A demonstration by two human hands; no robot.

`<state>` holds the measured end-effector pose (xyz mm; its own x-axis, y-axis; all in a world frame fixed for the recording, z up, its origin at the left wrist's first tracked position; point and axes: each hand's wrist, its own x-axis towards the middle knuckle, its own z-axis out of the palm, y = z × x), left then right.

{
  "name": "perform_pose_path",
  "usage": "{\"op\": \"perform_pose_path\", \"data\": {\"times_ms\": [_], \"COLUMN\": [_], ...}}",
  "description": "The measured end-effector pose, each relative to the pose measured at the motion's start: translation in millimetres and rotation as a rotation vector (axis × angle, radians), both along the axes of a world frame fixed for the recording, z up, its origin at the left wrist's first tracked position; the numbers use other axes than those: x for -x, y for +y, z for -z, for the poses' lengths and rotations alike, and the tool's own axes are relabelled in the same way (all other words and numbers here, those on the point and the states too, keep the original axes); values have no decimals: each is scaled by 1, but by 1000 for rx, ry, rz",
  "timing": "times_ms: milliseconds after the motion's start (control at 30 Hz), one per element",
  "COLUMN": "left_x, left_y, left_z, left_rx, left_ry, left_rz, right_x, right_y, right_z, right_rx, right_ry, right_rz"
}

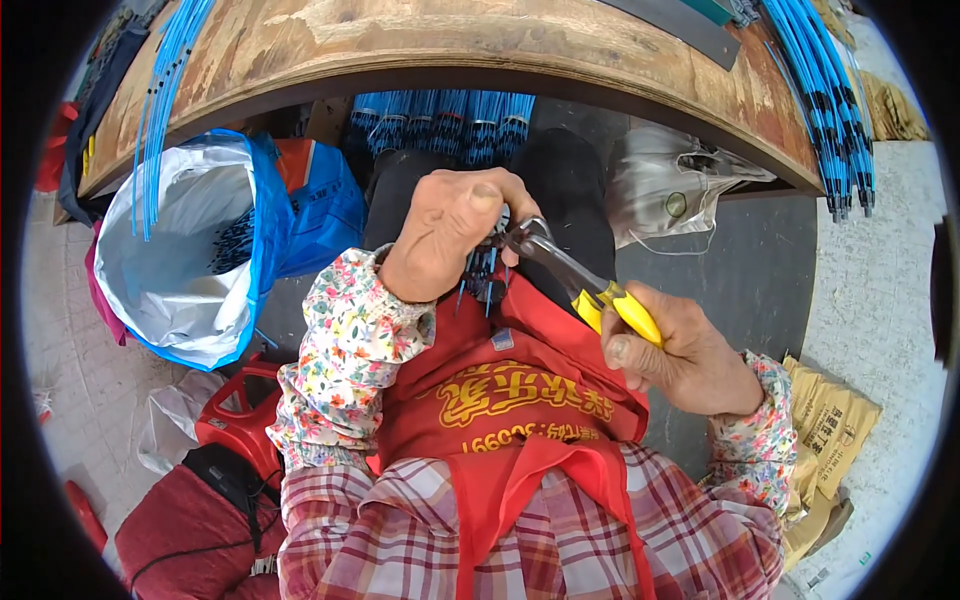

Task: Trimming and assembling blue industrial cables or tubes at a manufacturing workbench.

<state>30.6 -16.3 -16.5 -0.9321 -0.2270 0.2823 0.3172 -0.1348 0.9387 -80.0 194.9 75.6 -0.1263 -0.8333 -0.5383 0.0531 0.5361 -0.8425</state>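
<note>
My left hand (448,228) is closed above my lap, fingers wrapped around a small bundle of thin blue wires with dark parts (487,272). Several wire ends stick out below the fist; the rest is hidden in the fingers. In my right hand (690,352) is a pair of pliers (566,262) with yellow handles, the metal head pointing up and left. The head meets the bundle beside my left fingers, and whether its jaws are closed on a wire cannot be made out. A red apron (540,400) covers my lap beneath both hands.
A curved wooden table edge (480,45) runs across the front, with blue wires hanging off its left (165,110) and right (820,95) sides. Left stands an open blue sack (180,270); more blue bundles (440,118) lie under the table near a pale bag (660,180).
</note>
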Motion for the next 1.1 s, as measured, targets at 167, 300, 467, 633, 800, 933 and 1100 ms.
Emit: {"op": "perform_pose_path", "data": {"times_ms": [167,300,467,633,800,933,1100], "left_x": [-4,-5,-1,2,1,-1,-2], "left_y": [-1,-3,-4,-3,-4,-2,-2], "left_z": [-3,-2,4,6,4,1,-1], "left_rx": [-80,-61,-64,-62,23,42,19], "left_ry": [-69,-76,-32,-50,-103,-127,-118], "left_rz": [-16,7,74,75,-72,-131,-216], "right_x": [4,6,9,7,-9,-20,-29], "right_y": [2,-1,-5,-6,-11,-12,-10], "right_z": [2,1,-4,-2,10,19,30], "right_rx": [36,-2,-27,-16,66,79,178], "right_ry": [-15,-7,26,60,189,232,233], "right_rz": [-32,-63,-107,-113,-68,-41,17]}}
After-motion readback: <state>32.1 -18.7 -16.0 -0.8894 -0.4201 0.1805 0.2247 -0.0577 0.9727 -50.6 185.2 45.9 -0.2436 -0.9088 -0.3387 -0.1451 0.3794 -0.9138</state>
